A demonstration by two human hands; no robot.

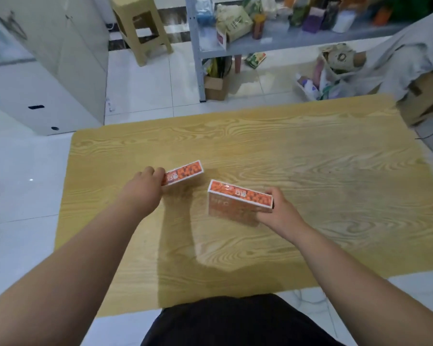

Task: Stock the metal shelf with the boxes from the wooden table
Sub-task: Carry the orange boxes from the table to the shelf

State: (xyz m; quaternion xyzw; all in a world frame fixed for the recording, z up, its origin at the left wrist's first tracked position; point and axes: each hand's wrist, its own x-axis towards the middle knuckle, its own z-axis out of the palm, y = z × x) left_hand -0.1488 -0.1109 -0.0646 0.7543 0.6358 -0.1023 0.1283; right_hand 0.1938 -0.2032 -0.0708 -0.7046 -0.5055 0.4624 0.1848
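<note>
White floor tiles are showing all round the wooden table (310, 171) that I am standing at, and its pale grain is filling the middle of my view. My left hand (143, 186) is reaching forward and pinching the near end of the left box (185, 172), a flat orange pack lying slantwise, its far end pointing away to the right. My right hand (278, 213) is gripping the right box (238, 201) by its right end, fingers curled round it, the pack standing on its long edge with the orange side facing up. The two boxes are sitting near each other over the table's middle, not touching. I cannot tell whether either one is resting on the wood; shadows are falling on the table below them. Beyond the far edge the metal shelf (298, 37) is standing, its grey board carrying a crowd of blurred packets. A tan stool (140, 23) is standing left of it, and a white cabinet (48, 71) is filling the left side. A grey cloth (410, 53) is hanging at the right.
</note>
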